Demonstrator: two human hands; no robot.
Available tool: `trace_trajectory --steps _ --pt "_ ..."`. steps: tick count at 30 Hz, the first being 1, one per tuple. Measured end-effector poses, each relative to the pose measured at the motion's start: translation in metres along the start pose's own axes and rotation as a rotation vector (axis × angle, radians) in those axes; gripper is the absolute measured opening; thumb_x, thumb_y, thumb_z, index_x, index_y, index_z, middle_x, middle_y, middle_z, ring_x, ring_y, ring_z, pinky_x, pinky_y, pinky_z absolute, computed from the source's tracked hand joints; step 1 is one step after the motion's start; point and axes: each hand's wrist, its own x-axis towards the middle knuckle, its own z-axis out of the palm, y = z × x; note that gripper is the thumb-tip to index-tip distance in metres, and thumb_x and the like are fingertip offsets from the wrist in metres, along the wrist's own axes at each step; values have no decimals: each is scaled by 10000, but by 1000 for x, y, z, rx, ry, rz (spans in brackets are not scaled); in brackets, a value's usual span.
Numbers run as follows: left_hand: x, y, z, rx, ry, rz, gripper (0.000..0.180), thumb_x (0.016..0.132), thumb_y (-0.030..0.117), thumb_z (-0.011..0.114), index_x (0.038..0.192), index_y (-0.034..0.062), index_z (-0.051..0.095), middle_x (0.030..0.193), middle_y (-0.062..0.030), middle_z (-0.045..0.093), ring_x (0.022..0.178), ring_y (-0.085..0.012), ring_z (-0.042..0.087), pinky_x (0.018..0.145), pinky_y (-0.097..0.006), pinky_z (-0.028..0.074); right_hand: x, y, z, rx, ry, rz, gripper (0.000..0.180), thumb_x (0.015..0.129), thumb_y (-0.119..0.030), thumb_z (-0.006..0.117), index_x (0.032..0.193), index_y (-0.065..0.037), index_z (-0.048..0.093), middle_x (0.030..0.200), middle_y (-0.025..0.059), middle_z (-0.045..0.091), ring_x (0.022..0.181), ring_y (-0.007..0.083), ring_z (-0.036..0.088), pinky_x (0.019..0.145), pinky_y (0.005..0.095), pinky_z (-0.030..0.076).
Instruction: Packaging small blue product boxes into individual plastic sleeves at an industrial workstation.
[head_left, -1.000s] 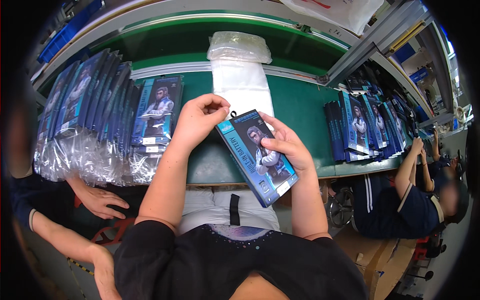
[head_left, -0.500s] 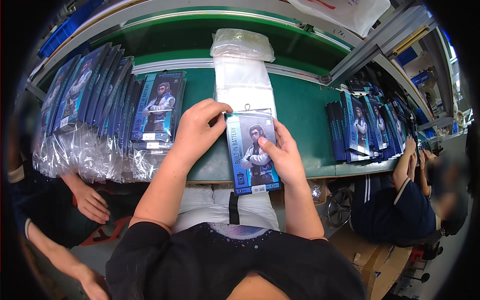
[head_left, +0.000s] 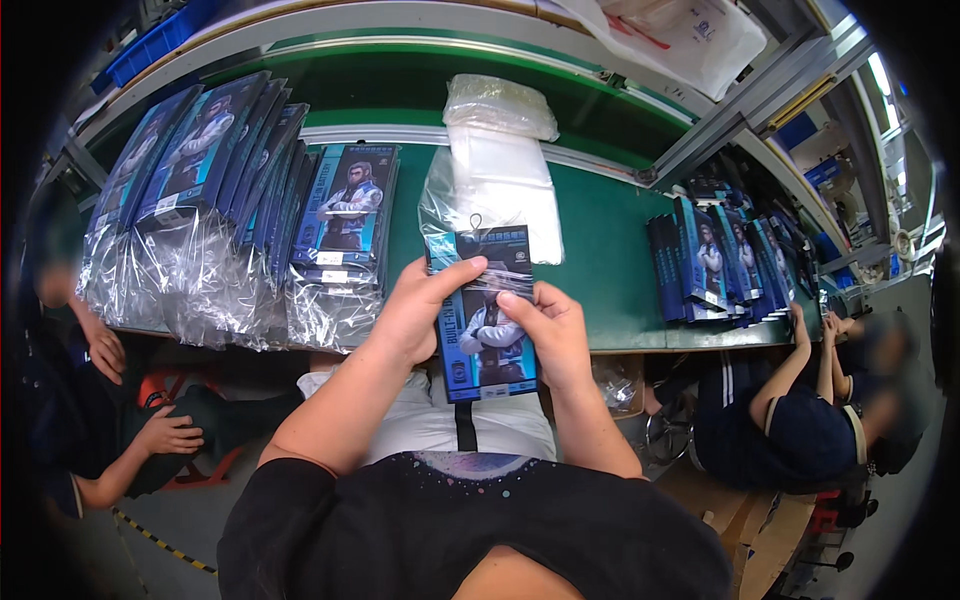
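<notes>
Above my lap at the table's front edge, both hands hold a flat dark blue box [head_left: 490, 365] with a printed figure and a hanging loop at its top. My left hand [head_left: 415, 310] grips its left side, the thumb lying across the upper face. My right hand [head_left: 556, 338] is closed on the right edge, with its thumb on the front. Clear film glints over the box, and a loose clear plastic bag end [head_left: 437, 195] stands out past its top. Just beyond lies a stack of flat clear bags [head_left: 510, 175].
Several bagged boxes [head_left: 195, 150] lean in rows on the left, with a bagged pile [head_left: 345, 215] beside them. More boxes [head_left: 705, 255] stand at the right. A metal frame post [head_left: 745, 90] rises there. Co-workers sit on both sides; one hand [head_left: 170, 432] shows at left.
My left hand has moved from the bag's opening at the top corner down onto the box's left side. The box has shifted slightly left, and the bag end now stands up beyond it.
</notes>
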Motion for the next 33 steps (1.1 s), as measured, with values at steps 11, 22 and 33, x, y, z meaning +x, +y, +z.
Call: trace_trajectory --steps 11,22,33 --pt "-30 -24 30 -92 -450 -202 362 905 197 611 1191 -1 511 1102 -91 598 1022 -175 596 863 -389 522 -27 -44 -3 -475 110 -626 790 735 48 704 1415 -20 308 972 111 627 877 162 622 755 266 491" --pt "-35 -8 20 -141 -564 -427 511 933 274 533 1351 13 397 1238 -104 531 1085 -178 546 904 -319 456 -50 -36 29 -823 -253 -917 192 766 -12 625 958 -4 610 782 115 598 667 237 580 658 304 468" --pt "-22 63 -40 1488 395 973 456 816 128 561 1264 51 526 1311 -167 497 1229 -308 466 1044 -394 328 -4 -91 -63 -757 540 -946 414 835 -92 634 1219 -4 507 1006 115 585 862 175 562 751 292 470"
